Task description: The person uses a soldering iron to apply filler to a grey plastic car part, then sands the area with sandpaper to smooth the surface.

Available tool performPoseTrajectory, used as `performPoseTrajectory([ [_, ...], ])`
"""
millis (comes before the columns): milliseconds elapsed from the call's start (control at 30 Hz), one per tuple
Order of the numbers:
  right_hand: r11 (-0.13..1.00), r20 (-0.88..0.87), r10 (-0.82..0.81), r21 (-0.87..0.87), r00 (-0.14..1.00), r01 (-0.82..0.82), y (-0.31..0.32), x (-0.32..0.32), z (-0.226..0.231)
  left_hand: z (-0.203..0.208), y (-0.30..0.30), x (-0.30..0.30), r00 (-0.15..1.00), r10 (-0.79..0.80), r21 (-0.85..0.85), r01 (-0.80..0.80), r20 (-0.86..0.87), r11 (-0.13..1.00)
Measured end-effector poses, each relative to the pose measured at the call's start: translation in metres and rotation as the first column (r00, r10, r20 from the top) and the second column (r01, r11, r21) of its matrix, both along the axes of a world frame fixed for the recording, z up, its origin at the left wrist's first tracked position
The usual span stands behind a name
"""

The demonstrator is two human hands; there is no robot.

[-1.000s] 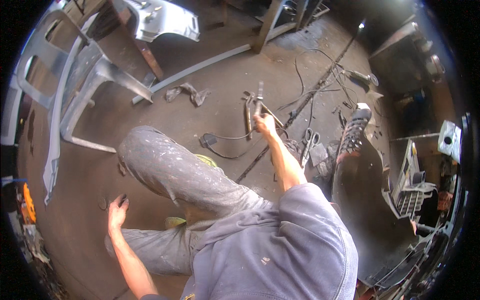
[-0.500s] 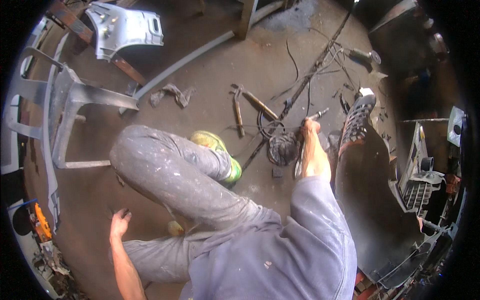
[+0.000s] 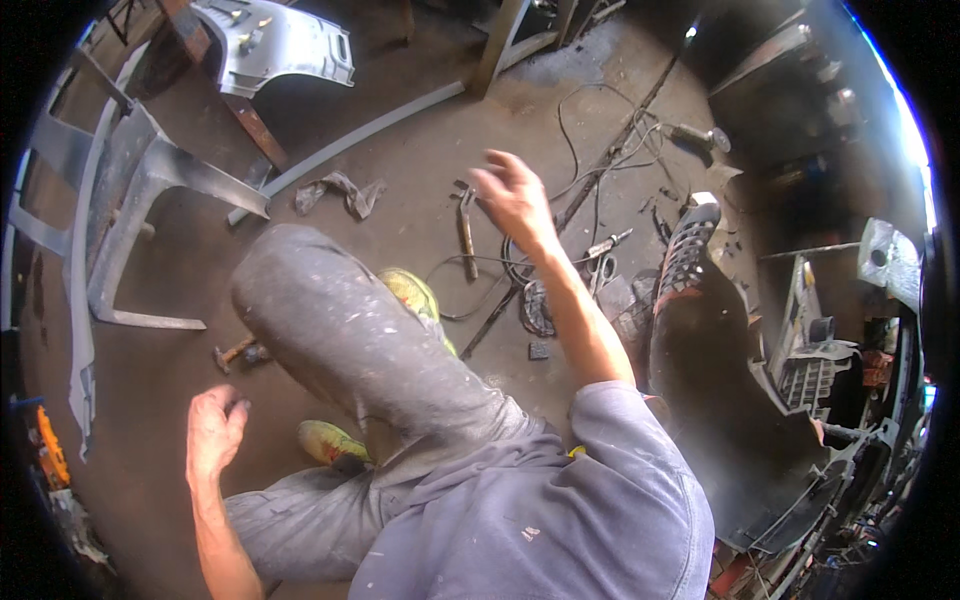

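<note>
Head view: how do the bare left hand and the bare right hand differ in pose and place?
Pose: the bare left hand has loosely bent fingers, while the bare right hand has its fingers stretched out more.
Place: the left hand is near the wooden-handled hammer; the right hand is near the long, thin brown metal tool.
Shared: both hands appear empty.

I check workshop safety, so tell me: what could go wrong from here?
The bare right hand might get scratched by the pointed tool lying nearby. The hammer beside the bent leg could get knocked. Loose cables across the floor might snag a shoe.
</note>
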State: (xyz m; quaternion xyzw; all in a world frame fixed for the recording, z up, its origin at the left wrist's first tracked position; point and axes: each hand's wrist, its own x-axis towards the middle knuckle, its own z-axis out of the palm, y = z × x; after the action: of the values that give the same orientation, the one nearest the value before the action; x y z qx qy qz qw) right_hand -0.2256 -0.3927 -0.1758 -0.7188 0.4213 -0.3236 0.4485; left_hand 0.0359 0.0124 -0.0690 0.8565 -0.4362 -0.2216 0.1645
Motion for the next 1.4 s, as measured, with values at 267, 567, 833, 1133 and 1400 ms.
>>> performPoseTrajectory([
  [267,0.325,-0.262,0.825,-0.506,0.501,-0.799,0.149,0.213,0.141,0.003,-0.019,0.013,0.976,-0.143,-0.296,0.089,-0.165,0.951],
  [567,0.092,-0.797,0.556,0.34,-0.235,-0.936,0.173,0.274,0.088,-0.031,0.009,0.049,0.925,-0.102,0.13,0.16,-0.366,0.979],
  [833,0.177,-0.657,0.738,0.41,-0.155,-0.895,0.183,0.27,0.08,-0.091,-0.054,0.079,0.876,-0.01,0.082,0.057,-0.482,0.995],
  [1133,0.632,-0.59,0.746,0.479,0.31,-0.609,0.282,0.211,0.096,-0.076,0.015,-0.031,0.693,-0.295,0.094,0.464,-0.658,0.881],
  [1400,0.823,-0.324,0.313,0.561,0.893,-0.085,0.379,0.173,0.168,0.098,0.106,0.073,0.644,-0.574,0.447,0.765,-0.506,0.464],
])
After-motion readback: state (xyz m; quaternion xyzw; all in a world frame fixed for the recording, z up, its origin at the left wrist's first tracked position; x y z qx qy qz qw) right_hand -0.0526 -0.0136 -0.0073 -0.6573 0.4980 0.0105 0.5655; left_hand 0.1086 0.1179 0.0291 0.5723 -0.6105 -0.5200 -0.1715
